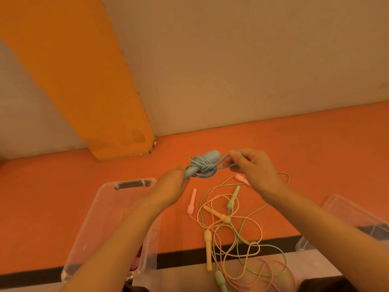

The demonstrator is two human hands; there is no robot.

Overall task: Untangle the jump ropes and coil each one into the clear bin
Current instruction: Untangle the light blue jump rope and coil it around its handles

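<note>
Blue jump rope (203, 164): 1, held in the air above the orange floor, between the 2 hands; its cord was wound in several turns round the 2 blue handles held together.
Long axis: the blue bundle ran from lower left to upper right, its rounded end pointing up and away from the person.
Left hand (171, 186): fingers curled round the lower end of the blue handles.
Right hand (251, 165): thumb and fingertips pinched a loose loop of the blue cord, just to the right of the bundle.
Tangle (233, 234): 3 thin ropes lay crossed over one another on the floor below the hands (pink, yellow and green cords, knotted loosely together).
Handles counted: 2 pink (192, 201), 2 yellow (208, 249), 2 green (233, 197); 1 pink handle was partly hidden behind the right wrist.
Clear bin (99, 211): 1, on the floor at the left under the left forearm, open, with something pink inside near its bottom edge.
Second clear container (345, 209): 1, at the right edge, partly cut off.
Writing: none could be read on any item.
Floor (84, 175): orange, meeting a pale wall with 1 orange stripe.
</note>
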